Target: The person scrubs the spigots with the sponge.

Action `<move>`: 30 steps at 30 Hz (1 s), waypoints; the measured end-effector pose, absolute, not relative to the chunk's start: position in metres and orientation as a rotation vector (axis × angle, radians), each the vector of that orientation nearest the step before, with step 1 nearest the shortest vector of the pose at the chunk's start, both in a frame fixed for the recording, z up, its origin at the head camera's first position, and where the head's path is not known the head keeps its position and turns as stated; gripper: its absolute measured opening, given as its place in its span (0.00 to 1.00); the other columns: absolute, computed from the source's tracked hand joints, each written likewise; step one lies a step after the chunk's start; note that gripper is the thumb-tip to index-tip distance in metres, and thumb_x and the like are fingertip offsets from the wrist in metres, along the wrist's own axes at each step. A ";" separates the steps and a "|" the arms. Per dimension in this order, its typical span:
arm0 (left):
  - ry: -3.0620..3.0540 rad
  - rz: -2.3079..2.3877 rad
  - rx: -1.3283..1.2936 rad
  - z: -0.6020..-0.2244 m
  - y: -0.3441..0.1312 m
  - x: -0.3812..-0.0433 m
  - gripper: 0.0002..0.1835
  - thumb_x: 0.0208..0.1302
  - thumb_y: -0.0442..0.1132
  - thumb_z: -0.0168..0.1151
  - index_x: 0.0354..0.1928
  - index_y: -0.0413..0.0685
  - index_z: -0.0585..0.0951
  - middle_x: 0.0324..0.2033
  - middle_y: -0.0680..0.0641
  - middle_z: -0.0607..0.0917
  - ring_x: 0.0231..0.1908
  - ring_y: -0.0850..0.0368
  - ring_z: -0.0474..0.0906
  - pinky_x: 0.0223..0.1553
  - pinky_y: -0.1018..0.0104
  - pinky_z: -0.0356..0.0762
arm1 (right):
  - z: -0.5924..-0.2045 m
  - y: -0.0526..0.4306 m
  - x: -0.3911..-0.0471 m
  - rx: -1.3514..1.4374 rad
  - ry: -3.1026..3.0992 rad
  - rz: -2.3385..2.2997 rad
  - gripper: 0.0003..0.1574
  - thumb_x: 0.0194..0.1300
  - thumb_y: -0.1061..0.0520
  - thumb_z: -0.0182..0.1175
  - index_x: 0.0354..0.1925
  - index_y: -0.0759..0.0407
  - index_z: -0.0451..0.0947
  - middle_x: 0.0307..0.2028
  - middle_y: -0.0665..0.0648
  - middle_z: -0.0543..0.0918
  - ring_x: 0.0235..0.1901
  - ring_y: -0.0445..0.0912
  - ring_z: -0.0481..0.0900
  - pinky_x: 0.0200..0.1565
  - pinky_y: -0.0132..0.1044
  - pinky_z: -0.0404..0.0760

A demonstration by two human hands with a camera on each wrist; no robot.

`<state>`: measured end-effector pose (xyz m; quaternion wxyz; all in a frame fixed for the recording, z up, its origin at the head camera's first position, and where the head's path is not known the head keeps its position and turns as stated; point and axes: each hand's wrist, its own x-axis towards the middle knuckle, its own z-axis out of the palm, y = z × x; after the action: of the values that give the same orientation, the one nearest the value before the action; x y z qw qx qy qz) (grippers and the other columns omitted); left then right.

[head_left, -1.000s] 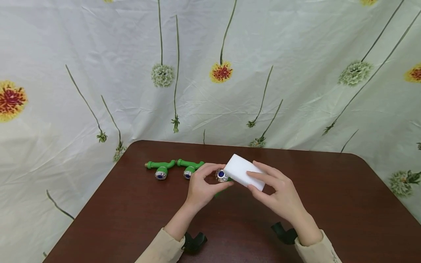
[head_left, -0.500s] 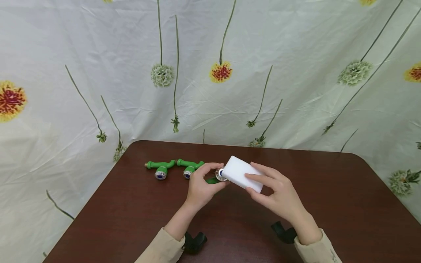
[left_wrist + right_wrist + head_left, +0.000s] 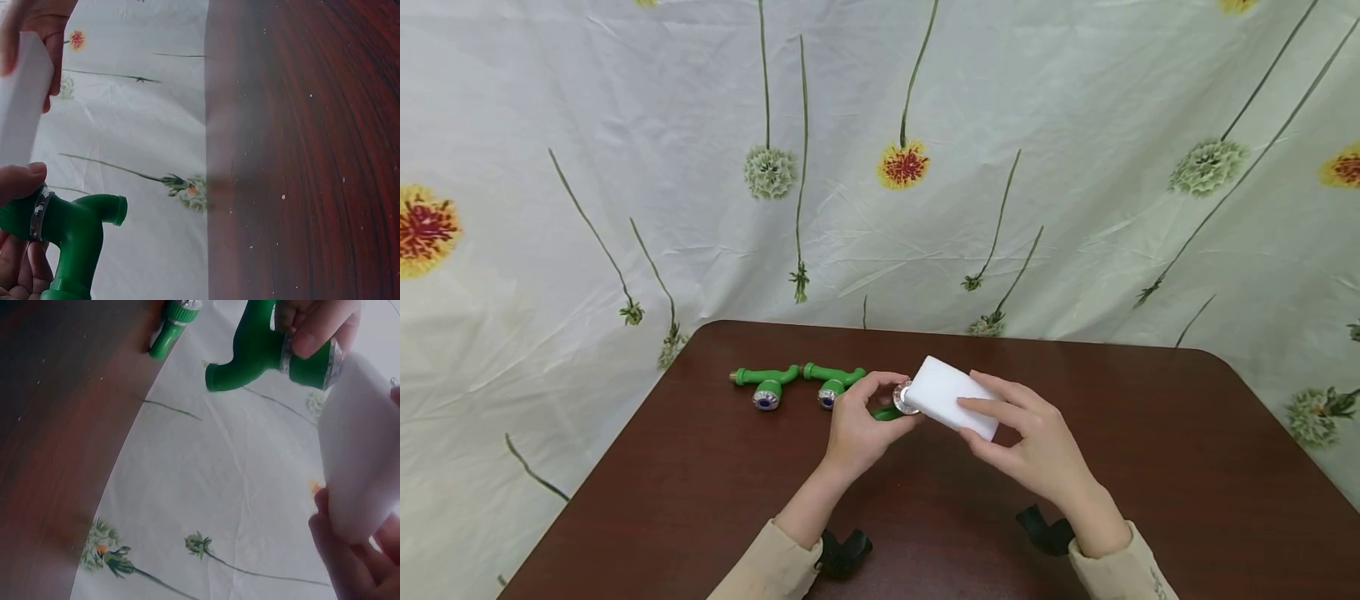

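Note:
A green plastic tap (image 3: pixel 81 237) with a silver-ringed knob (image 3: pixel 905 398) is held by my left hand (image 3: pixel 863 425), thumb and fingers around the knob end. My right hand (image 3: pixel 1033 433) grips a white sponge block (image 3: pixel 951 396) between thumb and fingers. One corner of the sponge lies against the face of the knob and covers part of it. In the right wrist view the tap (image 3: pixel 250 356) hangs with its spout toward the left, and the sponge (image 3: pixel 359 450) meets its knob end.
Two more green taps, one at the left (image 3: pixel 767 385) and one beside it (image 3: pixel 832 383), lie on the dark brown table (image 3: pixel 700 483). A flowered cloth (image 3: pixel 850 233) hangs behind the table. Black straps (image 3: pixel 846 552) sit at the wrists.
The sponge has shifted slightly left and down over the knob's face, and the tap has turned a little in my left hand. Over the last half second the hands have barely moved.

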<state>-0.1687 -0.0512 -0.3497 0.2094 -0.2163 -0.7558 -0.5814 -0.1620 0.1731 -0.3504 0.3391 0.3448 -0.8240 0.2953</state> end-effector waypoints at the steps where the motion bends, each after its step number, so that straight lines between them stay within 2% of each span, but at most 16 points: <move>1: -2.110 -1.612 -0.589 -0.350 -0.051 -0.168 0.21 0.40 0.24 0.75 0.41 0.32 0.80 0.38 0.39 0.83 0.35 0.46 0.80 0.38 0.52 0.81 | -0.350 0.174 -0.163 0.866 -2.140 0.756 0.19 0.48 0.56 0.71 0.43 0.52 0.85 0.53 0.56 0.79 0.48 0.49 0.78 0.37 0.30 0.77; 4: -2.129 -1.591 -0.557 -0.349 -0.051 -0.168 0.21 0.39 0.25 0.76 0.40 0.34 0.80 0.35 0.41 0.83 0.33 0.48 0.79 0.36 0.53 0.80 | -0.350 0.174 -0.163 0.777 -2.121 0.774 0.20 0.46 0.58 0.72 0.42 0.53 0.85 0.53 0.56 0.79 0.48 0.50 0.78 0.39 0.28 0.76; 8: -2.134 -1.580 -0.552 -0.348 -0.051 -0.167 0.21 0.39 0.25 0.75 0.39 0.32 0.81 0.35 0.39 0.83 0.33 0.46 0.79 0.36 0.51 0.80 | -0.353 0.166 -0.161 0.831 -2.115 0.855 0.18 0.55 0.49 0.69 0.44 0.53 0.85 0.53 0.57 0.79 0.49 0.52 0.78 0.45 0.26 0.74; 11: -2.127 -1.567 -0.562 -0.349 -0.051 -0.168 0.20 0.39 0.24 0.75 0.40 0.32 0.81 0.36 0.38 0.83 0.34 0.45 0.80 0.37 0.50 0.80 | -0.356 0.160 -0.160 0.937 -2.122 0.855 0.19 0.59 0.45 0.65 0.45 0.52 0.84 0.54 0.57 0.78 0.49 0.52 0.77 0.45 0.29 0.76; 15: -2.109 -1.574 -0.583 -0.349 -0.051 -0.168 0.20 0.40 0.23 0.74 0.40 0.31 0.81 0.37 0.38 0.83 0.35 0.45 0.79 0.37 0.49 0.80 | -0.357 0.162 -0.161 0.969 -2.148 0.806 0.17 0.59 0.45 0.64 0.44 0.52 0.84 0.55 0.57 0.78 0.50 0.51 0.77 0.43 0.35 0.78; 19: -2.110 -1.583 -0.582 -0.347 -0.050 -0.167 0.20 0.39 0.24 0.75 0.39 0.32 0.81 0.36 0.39 0.83 0.33 0.46 0.78 0.36 0.49 0.79 | -0.355 0.172 -0.163 0.839 -2.158 0.782 0.17 0.59 0.45 0.63 0.43 0.53 0.84 0.54 0.57 0.78 0.50 0.51 0.77 0.41 0.37 0.78; 23: -2.125 -1.575 -0.559 -0.346 -0.049 -0.166 0.21 0.37 0.25 0.76 0.39 0.32 0.82 0.35 0.40 0.83 0.33 0.47 0.78 0.35 0.50 0.79 | -0.353 0.173 -0.163 0.732 -2.131 0.809 0.17 0.56 0.48 0.67 0.43 0.54 0.84 0.54 0.58 0.78 0.50 0.53 0.77 0.43 0.33 0.77; 26: -2.143 -1.569 -0.553 -0.347 -0.049 -0.166 0.21 0.38 0.24 0.76 0.38 0.32 0.81 0.34 0.40 0.83 0.33 0.47 0.78 0.35 0.50 0.79 | -0.354 0.168 -0.161 0.797 -2.122 0.828 0.18 0.55 0.50 0.68 0.44 0.54 0.84 0.54 0.58 0.78 0.50 0.52 0.77 0.45 0.29 0.76; 30: -2.141 -1.574 -0.572 -0.347 -0.050 -0.167 0.20 0.39 0.23 0.75 0.39 0.31 0.81 0.35 0.38 0.83 0.34 0.46 0.79 0.36 0.48 0.80 | -0.354 0.162 -0.159 0.941 -2.141 0.827 0.18 0.56 0.49 0.68 0.45 0.52 0.83 0.55 0.57 0.78 0.51 0.51 0.77 0.44 0.30 0.76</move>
<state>-0.1672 -0.0498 -0.3474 0.2102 -0.2059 -0.7700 -0.5661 -0.1587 0.1624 -0.3538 0.3245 0.3588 -0.8164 0.3152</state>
